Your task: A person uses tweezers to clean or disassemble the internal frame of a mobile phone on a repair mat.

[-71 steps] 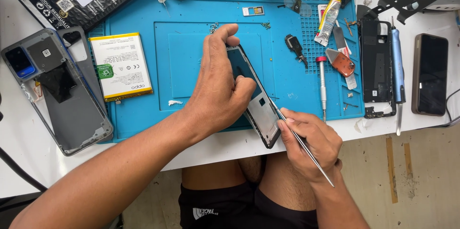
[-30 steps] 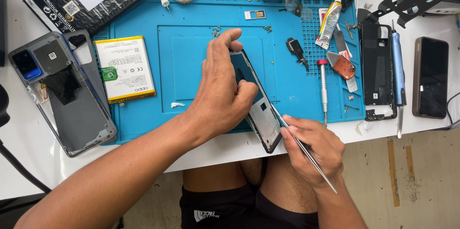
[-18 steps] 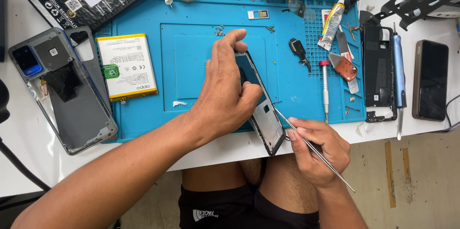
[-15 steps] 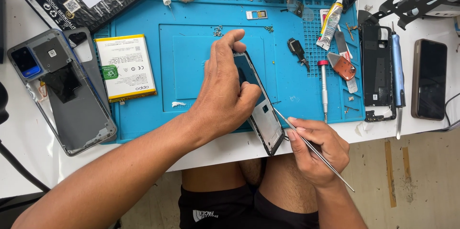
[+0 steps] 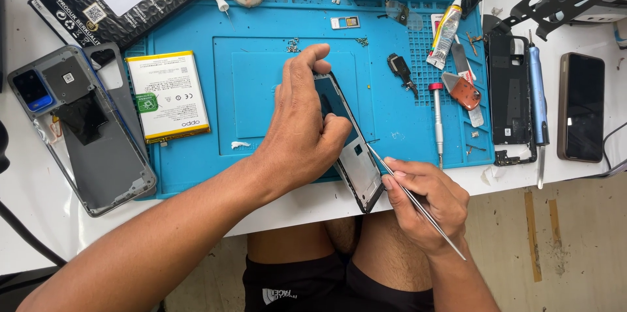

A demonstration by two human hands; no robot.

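1. My left hand grips the phone frame, fingers clenched around its edge, tilting it over the blue mat at the counter's front edge.
2. My right hand pinches metal tweezers, tips touching the frame's side.
3. A battery lies on the mat's left side.

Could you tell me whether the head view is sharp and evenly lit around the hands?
Head view: sharp, with bright even light; the left hand on the phone frame and the right hand with tweezers show no blur; only soft shadows on the blue mat.
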